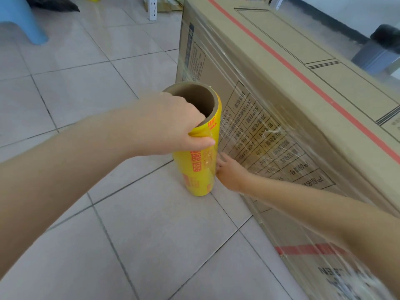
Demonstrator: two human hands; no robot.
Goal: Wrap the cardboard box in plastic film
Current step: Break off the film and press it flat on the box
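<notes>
Closest to me is the tiled floor [151, 234], with both my forearms reaching out over it. My left hand [173, 124] has the top of the yellow film roll [199, 169]: fingers hooked down inside the brown cardboard core [194, 102], thumb clamped across the outside over the yellow label. The roll's standing upright just beside the box. I honestly can't tell if its bottom end is touching the tiles or not.

My right hand [230, 173] is lower down, tucked between the roll and the box, with the fingertips against the roll's lower side. Whether it's pinching the film or only touching, I can't make out from here.

The cardboard box [281, 61] is the big one on my right, sitting on the floor. The plastic film [270, 131] lies over its near side, shiny and wrinkled across the printed table, and it gets blurry down by the near corner. A strip of red tape [303, 81] runs along the top face.

Further back on the left there's a blue plastic stool [19, 20], a black bag [54, 4] next to it, and something white [152, 8] standing upright by the box's far corner.
</notes>
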